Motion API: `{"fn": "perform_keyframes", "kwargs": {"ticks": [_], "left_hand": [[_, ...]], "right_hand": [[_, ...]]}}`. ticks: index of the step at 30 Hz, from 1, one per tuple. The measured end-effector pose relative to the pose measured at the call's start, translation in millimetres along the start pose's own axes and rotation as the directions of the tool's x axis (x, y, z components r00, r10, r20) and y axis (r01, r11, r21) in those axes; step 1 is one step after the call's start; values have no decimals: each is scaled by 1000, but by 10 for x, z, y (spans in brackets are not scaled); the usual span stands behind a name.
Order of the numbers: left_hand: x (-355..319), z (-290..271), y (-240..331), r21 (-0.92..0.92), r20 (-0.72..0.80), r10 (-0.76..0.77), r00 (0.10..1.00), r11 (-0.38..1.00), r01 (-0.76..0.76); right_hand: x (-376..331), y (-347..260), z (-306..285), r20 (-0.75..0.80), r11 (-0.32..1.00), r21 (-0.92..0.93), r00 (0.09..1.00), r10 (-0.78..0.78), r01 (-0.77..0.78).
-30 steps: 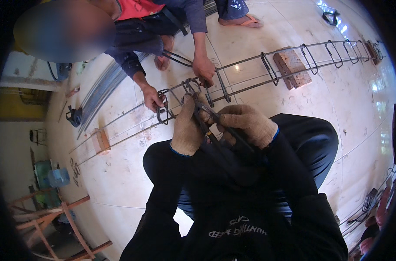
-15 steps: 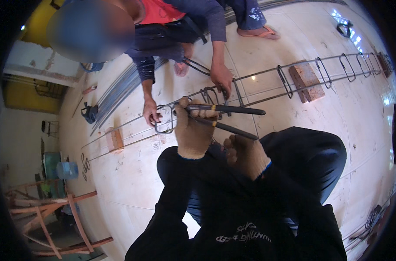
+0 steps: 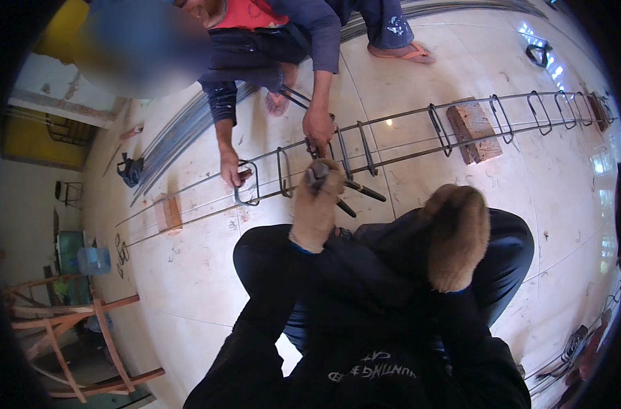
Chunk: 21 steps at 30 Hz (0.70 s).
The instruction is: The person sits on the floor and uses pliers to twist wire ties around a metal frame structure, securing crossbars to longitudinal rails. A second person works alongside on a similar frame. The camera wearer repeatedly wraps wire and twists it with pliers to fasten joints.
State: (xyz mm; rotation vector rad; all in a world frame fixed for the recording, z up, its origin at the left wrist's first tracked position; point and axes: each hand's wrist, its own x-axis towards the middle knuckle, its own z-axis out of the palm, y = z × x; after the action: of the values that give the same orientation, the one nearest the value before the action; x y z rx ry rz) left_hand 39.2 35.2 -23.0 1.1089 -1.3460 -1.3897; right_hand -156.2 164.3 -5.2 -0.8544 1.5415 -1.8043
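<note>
My left hand (image 3: 314,217), in a tan work glove, is closed on long-handled pincers (image 3: 366,191); their dark handles stick out to the right, and much of the tool is hidden by the glove. It is beside the near bar of a rebar cage (image 3: 404,159), a row of stirrups on long steel bars. My gloved right hand (image 3: 460,242) is raised over my right thigh, fingers curled and bunched; I cannot make out whether anything is in them. A co-worker's hand (image 3: 232,169) grips a square stirrup (image 3: 257,183); their other hand (image 3: 319,127) touches the cage above my left hand.
Bricks (image 3: 473,133) prop the cage off the tiled floor. Loose steel rods (image 3: 181,140) lie behind it at the left. A wooden frame (image 3: 113,347) and a water jug (image 3: 94,260) are at the lower left. The co-worker's sandalled foot (image 3: 406,53) is at the far side.
My right hand has moved right and up, away from the pincers' handles. The pincers have turned, their handles now lower and partly behind my left hand. The co-worker's hands have shifted slightly left.
</note>
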Motion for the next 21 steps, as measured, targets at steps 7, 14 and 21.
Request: {"fn": "perform_keyframes", "kwargs": {"ticks": [7,14,21], "left_hand": [[2,1298,-504,-264,212,-141,967,945,195],[128,2334,-1180,-369,666,-91,741,823,433],[218,2622,-1355,202,659,-285,696,959,201]], "right_hand": [[231,-84,-172,-296,993,105,955,-22,55],[265,-16,-109,-285,954,288,958,-2,87],[279,140,-244,-240,1000,10,971,-4,6]]}}
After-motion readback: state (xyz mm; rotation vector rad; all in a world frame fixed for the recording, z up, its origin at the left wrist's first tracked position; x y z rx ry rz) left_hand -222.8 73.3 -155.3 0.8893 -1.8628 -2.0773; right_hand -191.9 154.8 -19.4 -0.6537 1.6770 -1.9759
